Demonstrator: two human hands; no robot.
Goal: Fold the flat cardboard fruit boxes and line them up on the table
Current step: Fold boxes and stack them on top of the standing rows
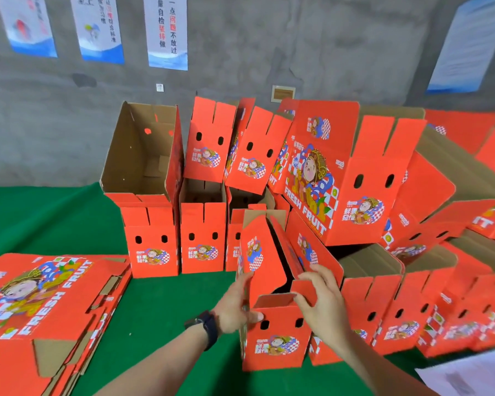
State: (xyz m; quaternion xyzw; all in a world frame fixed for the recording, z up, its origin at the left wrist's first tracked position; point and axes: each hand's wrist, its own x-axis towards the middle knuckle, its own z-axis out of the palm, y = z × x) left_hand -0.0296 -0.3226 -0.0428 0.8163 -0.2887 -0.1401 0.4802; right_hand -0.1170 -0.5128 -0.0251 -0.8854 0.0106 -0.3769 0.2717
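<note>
A red cardboard fruit box (275, 347) stands upright on the green table (166, 310) in front of me, its top flaps partly raised. My left hand (236, 305) holds its left side, thumb on the front panel near the two finger holes. My right hand (320, 301) grips the short front top flap, fingers curled over its edge. A stack of flat, unfolded boxes (40, 307) lies at the near left.
Folded red boxes (177, 238) stand in stacked rows at the back centre against the grey wall. More folded boxes (406, 310) crowd the right side, one big one (340, 178) tilted on top. White paper (475, 372) lies at the near right.
</note>
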